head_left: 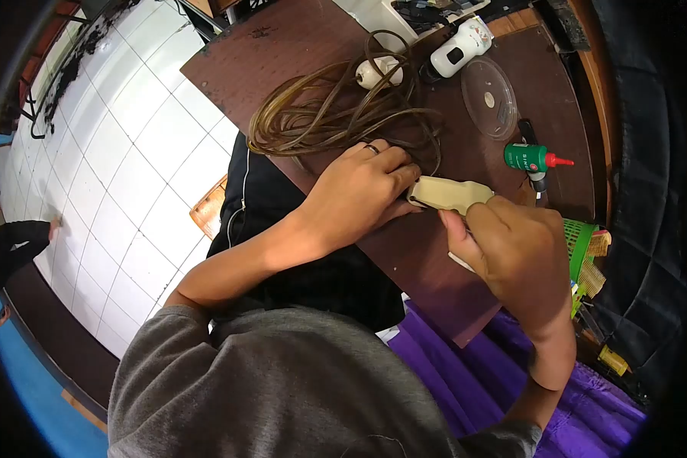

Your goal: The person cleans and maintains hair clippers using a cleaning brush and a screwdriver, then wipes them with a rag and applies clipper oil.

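Note:
A cream-coloured casing [444,194] is held between both hands above the brown table [466,305]. My left hand [362,187], with a ring on one finger, has its fingers closed at the casing's left end. My right hand [515,252] grips the other end, thumb below and fingers curled over it. Just behind my left hand lies a coiled brown cable [305,118]. Beyond it are a white round piece [379,72] and a white hair clipper [462,47]. A clear round lid [488,99] and a green bottle with a red nozzle [525,157] lie further right.
A green basket [580,238] with combs stands at the table's right edge. A white tray [389,19] with small parts is at the back. Purple cloth [450,374] hangs below the table's front. At the far left, part of another person shows over the white tiled floor [137,160].

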`<action>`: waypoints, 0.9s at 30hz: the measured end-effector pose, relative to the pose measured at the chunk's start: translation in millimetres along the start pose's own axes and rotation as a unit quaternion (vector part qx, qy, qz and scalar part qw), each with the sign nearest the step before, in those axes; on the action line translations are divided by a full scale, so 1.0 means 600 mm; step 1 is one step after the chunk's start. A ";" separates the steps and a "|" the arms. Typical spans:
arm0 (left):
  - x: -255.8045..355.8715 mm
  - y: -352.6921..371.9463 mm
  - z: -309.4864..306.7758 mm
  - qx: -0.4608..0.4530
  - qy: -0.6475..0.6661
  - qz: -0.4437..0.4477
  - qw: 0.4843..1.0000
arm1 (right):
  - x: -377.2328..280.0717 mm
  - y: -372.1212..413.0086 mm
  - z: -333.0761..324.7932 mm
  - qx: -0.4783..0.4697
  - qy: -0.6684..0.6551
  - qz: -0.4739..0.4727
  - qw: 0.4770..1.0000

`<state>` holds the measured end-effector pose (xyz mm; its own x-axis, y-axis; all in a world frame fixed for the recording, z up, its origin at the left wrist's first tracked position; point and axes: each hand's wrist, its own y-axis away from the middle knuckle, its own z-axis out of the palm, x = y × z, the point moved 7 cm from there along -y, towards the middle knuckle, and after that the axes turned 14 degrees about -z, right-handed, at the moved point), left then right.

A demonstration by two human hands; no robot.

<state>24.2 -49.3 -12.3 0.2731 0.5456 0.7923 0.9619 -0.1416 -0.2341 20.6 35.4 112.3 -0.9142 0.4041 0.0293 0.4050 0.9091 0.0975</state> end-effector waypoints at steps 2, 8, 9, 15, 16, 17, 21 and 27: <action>0.002 -0.001 0.000 -0.007 -0.001 0.008 1.000 | -0.013 -0.004 -0.004 -0.008 0.033 -0.032 0.999; -0.002 0.001 0.003 -0.028 -0.003 -0.002 1.000 | -0.050 -0.012 0.002 -0.080 0.043 -0.200 0.976; -0.002 0.002 0.003 -0.027 -0.003 -0.004 1.000 | -0.034 -0.012 -0.001 -0.072 0.029 -0.162 0.984; 0.005 0.003 0.001 -0.008 -0.018 0.000 1.000 | 0.022 0.017 -0.007 -0.137 -0.173 0.080 0.972; 0.005 0.002 0.002 0.001 -0.012 0.006 1.000 | 0.031 0.025 0.002 -0.166 -0.244 0.134 0.946; 0.005 0.001 0.001 0.009 -0.007 0.013 1.000 | 0.036 0.029 0.007 -0.162 -0.243 0.136 0.947; 0.008 0.001 -0.001 0.012 -0.012 0.008 1.000 | 0.032 0.022 0.000 -0.058 -0.229 0.056 0.970; 0.003 0.000 -0.001 -0.018 -0.011 -0.011 1.000 | 0.024 -0.002 0.018 -0.077 -0.201 0.113 0.970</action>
<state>24.9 -48.8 -10.7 0.2517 0.5666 0.7846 0.9677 -0.1592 -0.1955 7.2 41.1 101.6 -0.7110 0.6260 -0.3203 0.5588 0.7795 0.2829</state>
